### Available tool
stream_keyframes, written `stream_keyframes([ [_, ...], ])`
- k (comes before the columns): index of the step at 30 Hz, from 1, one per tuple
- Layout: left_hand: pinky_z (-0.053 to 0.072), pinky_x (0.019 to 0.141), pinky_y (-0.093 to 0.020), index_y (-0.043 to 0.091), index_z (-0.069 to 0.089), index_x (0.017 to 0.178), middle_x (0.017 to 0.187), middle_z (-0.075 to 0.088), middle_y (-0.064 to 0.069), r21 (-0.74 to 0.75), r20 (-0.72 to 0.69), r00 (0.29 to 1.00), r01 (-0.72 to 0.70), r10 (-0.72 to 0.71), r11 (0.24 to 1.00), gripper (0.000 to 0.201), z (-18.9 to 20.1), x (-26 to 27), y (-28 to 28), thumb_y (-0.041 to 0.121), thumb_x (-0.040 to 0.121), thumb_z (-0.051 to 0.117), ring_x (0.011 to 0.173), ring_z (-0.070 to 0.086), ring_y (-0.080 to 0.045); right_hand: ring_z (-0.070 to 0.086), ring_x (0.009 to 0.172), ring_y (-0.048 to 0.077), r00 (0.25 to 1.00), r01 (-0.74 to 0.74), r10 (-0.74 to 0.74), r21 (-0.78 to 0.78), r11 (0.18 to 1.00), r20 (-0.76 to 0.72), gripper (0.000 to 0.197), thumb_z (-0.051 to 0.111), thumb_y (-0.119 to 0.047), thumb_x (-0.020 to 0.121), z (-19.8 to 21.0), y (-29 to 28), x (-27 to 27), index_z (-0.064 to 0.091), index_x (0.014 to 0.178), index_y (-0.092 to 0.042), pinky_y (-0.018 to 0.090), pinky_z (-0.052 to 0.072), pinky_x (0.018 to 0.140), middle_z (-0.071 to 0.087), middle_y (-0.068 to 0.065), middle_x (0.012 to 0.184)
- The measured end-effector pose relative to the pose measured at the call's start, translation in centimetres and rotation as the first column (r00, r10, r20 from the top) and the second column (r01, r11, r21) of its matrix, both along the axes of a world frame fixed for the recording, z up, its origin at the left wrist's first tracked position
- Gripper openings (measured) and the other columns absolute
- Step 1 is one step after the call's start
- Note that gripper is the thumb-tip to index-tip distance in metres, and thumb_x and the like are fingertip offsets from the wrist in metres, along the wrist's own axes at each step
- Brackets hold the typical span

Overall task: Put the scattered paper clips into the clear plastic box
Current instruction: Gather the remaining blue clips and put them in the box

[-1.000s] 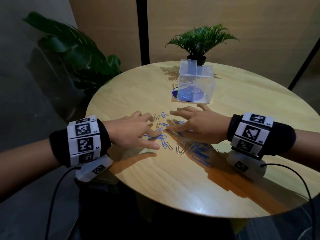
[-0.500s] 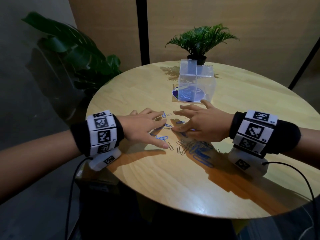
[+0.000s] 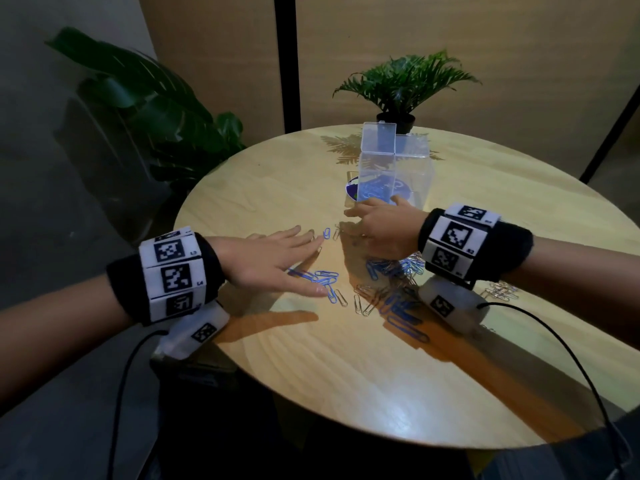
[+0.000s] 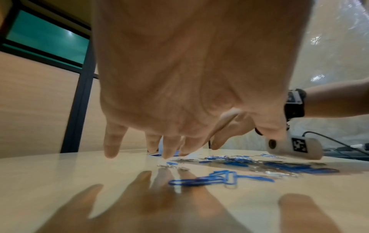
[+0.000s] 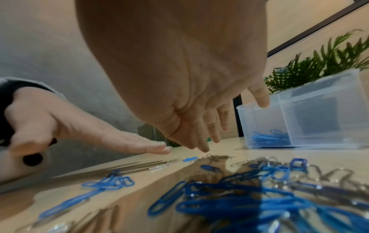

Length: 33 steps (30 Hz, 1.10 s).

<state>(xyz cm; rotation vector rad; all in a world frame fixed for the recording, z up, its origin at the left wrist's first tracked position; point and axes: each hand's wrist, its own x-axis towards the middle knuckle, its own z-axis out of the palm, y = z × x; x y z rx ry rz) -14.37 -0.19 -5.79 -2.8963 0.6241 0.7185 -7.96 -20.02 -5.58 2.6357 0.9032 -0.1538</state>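
Observation:
Blue and silver paper clips (image 3: 367, 289) (image 5: 239, 186) (image 4: 219, 178) lie scattered on the round wooden table (image 3: 346, 375). The clear plastic box (image 3: 394, 168) (image 5: 311, 119) stands open behind them, with blue clips on its floor. My left hand (image 3: 277, 258) (image 4: 179, 110) hovers flat just above the table, fingers straight, holding nothing. My right hand (image 3: 377, 226) (image 5: 199, 126) is close in front of the box, fingers stretched down toward the table, nothing held between them. A single blue clip (image 3: 326, 233) lies between the two hands.
A small potted plant (image 3: 401, 88) stands behind the box at the table's far edge. A large leafy plant (image 3: 145, 105) stands left of the table. A round blue sticker or coaster (image 3: 353, 188) lies under the box. Cables (image 3: 554, 341) trail from both wrist cameras.
Both hands have slid away from me across the clips: the left went right and forward with its fingers now flat, the right went up to the box front.

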Motion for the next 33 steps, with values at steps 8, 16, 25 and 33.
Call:
stream_keyframes([
  [8,0.002,0.118,-0.054,0.017,-0.013,0.149,0.158,-0.019,0.007,0.105,-0.031,0.998,-0.056,0.059,0.993,0.107,0.7,1.5,-0.8,0.079,0.066,0.013,0.145,-0.017,-0.009,0.005,0.148,0.021,0.999,0.036,-0.037,-0.034,0.999,-0.03,0.044,0.032,-0.029,0.099,1.1,-1.2,-1.1,0.04,0.141,-0.025,0.061,0.013,0.111,0.007,-0.003,0.161],
  [16,-0.001,0.117,-0.051,0.017,-0.013,0.15,0.158,-0.019,0.004,0.059,0.022,0.999,-0.046,0.045,0.997,0.098,0.7,3.5,-2.4,0.072,0.083,0.033,0.146,-0.017,-0.012,-0.001,0.149,0.019,0.997,-0.063,0.062,-0.032,0.997,-0.038,0.05,0.026,-0.036,0.098,1.0,-1.3,-5.3,0.023,0.148,-0.032,0.059,0.014,0.113,0.0,-0.002,0.161],
  [25,-0.009,0.118,-0.046,0.027,-0.022,0.146,0.158,-0.02,-0.004,0.048,-0.088,0.995,-0.036,0.04,0.998,0.118,0.5,1.3,-0.1,0.087,0.059,0.03,0.144,-0.02,-0.008,-0.003,0.149,0.018,0.996,-0.085,0.084,-0.043,0.995,-0.033,0.044,0.023,-0.031,0.099,0.5,-3.0,-7.9,0.035,0.142,-0.026,0.06,0.014,0.113,0.006,-0.002,0.161],
  [33,0.007,0.12,-0.032,0.019,-0.003,0.152,0.161,-0.005,0.0,-0.051,0.035,0.992,0.122,-0.12,0.991,0.087,-0.5,-0.6,-0.2,0.048,0.09,0.051,0.147,-0.009,-0.011,0.016,0.146,0.017,0.969,-0.233,0.235,0.034,0.972,-0.071,0.046,0.031,-0.025,0.096,1.7,-2.4,-7.5,0.038,0.141,-0.033,0.055,0.023,0.112,0.022,-0.005,0.157],
])
